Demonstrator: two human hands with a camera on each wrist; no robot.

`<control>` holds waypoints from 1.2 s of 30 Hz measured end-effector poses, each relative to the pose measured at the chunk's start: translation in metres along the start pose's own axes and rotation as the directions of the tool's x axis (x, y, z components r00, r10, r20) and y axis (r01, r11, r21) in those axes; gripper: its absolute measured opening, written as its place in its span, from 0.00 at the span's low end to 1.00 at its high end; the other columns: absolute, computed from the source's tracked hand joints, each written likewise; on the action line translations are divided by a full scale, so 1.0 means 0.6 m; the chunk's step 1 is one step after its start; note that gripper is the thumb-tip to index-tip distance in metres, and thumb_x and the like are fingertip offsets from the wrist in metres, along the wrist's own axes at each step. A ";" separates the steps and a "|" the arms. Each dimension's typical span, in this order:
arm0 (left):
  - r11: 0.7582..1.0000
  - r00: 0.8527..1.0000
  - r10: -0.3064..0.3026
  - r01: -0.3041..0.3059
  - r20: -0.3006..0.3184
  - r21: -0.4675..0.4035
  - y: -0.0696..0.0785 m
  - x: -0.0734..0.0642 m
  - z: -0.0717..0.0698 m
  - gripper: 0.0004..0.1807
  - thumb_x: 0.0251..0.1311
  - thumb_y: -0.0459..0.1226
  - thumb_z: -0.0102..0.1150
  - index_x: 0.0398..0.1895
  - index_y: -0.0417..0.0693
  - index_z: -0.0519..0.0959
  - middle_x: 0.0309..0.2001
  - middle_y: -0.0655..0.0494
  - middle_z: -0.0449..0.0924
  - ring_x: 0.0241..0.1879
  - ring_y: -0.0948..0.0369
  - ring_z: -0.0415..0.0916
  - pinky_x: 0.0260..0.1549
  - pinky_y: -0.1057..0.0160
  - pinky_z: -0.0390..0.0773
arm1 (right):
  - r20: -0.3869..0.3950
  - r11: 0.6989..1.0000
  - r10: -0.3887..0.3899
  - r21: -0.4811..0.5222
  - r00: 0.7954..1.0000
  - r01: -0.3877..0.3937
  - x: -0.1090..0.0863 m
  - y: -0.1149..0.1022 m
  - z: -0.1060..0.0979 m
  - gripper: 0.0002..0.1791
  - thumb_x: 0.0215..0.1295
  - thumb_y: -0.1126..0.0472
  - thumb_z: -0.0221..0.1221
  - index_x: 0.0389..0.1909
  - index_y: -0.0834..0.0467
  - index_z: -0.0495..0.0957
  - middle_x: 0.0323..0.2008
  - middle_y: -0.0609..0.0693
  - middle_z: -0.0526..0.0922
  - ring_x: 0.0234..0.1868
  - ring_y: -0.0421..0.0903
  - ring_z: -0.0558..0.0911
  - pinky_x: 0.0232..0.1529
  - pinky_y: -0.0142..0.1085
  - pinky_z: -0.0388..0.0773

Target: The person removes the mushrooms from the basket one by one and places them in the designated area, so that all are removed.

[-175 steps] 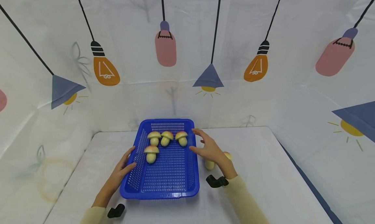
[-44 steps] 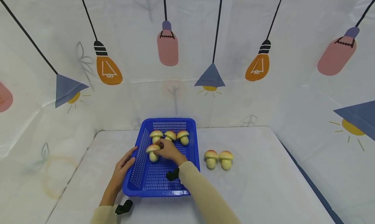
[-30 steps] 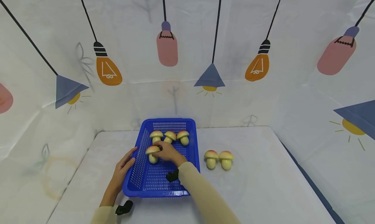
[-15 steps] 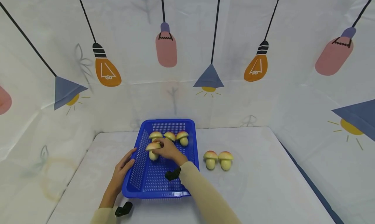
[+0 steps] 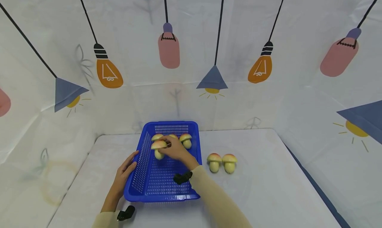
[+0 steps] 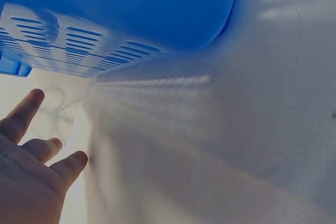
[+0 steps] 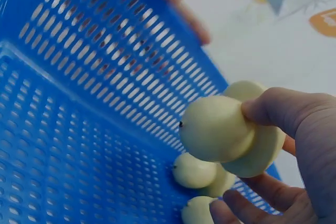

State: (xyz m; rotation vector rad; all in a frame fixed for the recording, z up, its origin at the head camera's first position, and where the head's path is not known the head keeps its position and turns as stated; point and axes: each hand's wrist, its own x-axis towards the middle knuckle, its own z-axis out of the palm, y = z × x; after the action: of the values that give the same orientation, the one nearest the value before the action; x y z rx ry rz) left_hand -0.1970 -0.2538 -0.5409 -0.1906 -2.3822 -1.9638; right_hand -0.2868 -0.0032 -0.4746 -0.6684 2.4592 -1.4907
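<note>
Between the walls of the blue basket (image 5: 158,198), the fingers of the right hand (image 5: 176,150) are pinched closed on a toy mushroom (image 5: 159,154), its orange-tinted cap toward the far end and its pale stem toward the person. Just behind sit three more mushrooms (image 5: 185,142), the middle one mostly hidden from me by that hand. Along the basket's left side, the left hand (image 5: 121,174) has its fingers extended and spread, tips at the rim, wrapped around nothing I can see. Right of the basket, on the white bench (image 5: 268,188), lies a pair of mushrooms (image 5: 229,167), side by side. Small black devices (image 5: 182,178) show near both cream sleeves (image 5: 221,201). Beyond everything hangs a pale sheet (image 5: 134,105) printed with lamps (image 5: 212,79).
</note>
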 end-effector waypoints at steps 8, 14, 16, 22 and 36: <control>1.000 1.000 -0.016 0.016 -0.006 0.003 0.000 0.000 0.001 0.28 0.82 0.44 0.41 0.82 0.55 0.57 0.74 0.37 0.63 0.54 0.67 0.77 0.45 0.63 0.80 | -0.020 0.995 -0.029 0.100 0.999 0.031 -0.029 -0.008 -0.031 0.30 0.69 0.54 0.64 0.70 0.57 0.73 0.64 0.54 0.79 0.62 0.54 0.79 0.58 0.48 0.78; 1.000 1.000 -0.019 0.019 -0.014 0.012 0.000 -0.001 0.003 0.28 0.82 0.44 0.41 0.82 0.55 0.58 0.75 0.38 0.62 0.54 0.70 0.76 0.46 0.65 0.80 | -0.063 0.993 -0.065 0.097 0.996 0.071 -0.057 -0.016 -0.053 0.28 0.68 0.52 0.64 0.68 0.51 0.75 0.62 0.52 0.81 0.62 0.53 0.80 0.56 0.47 0.79; 1.000 1.000 -0.020 0.020 -0.017 0.011 0.000 -0.001 0.004 0.28 0.82 0.44 0.41 0.82 0.55 0.58 0.75 0.38 0.62 0.54 0.70 0.76 0.46 0.65 0.80 | -0.083 0.992 -0.083 0.089 0.993 0.091 -0.066 -0.019 -0.061 0.27 0.67 0.52 0.64 0.67 0.50 0.76 0.61 0.49 0.81 0.60 0.51 0.80 0.56 0.47 0.78; 1.000 1.000 -0.017 0.017 -0.016 0.008 0.001 -0.001 0.004 0.28 0.82 0.44 0.41 0.82 0.55 0.57 0.74 0.37 0.62 0.54 0.69 0.77 0.45 0.64 0.80 | -0.118 0.984 -0.146 0.087 0.982 0.157 -0.091 -0.026 -0.079 0.27 0.68 0.55 0.65 0.67 0.50 0.76 0.62 0.48 0.79 0.59 0.48 0.79 0.60 0.52 0.76; 1.000 1.000 -0.029 0.029 -0.007 0.008 0.005 -0.001 0.003 0.29 0.82 0.44 0.41 0.82 0.56 0.57 0.75 0.36 0.62 0.53 0.67 0.78 0.44 0.62 0.81 | -0.195 0.986 -0.065 0.137 0.979 0.093 -0.170 -0.001 -0.125 0.29 0.67 0.59 0.65 0.68 0.55 0.72 0.66 0.54 0.78 0.63 0.52 0.78 0.56 0.45 0.77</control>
State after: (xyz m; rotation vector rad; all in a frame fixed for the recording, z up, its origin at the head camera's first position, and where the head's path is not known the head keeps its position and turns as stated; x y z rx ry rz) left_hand -0.1960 -0.2518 -0.5384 -0.1489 -2.4021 -1.9635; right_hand -0.2256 0.1035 -0.4453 -0.6297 2.4516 -1.8235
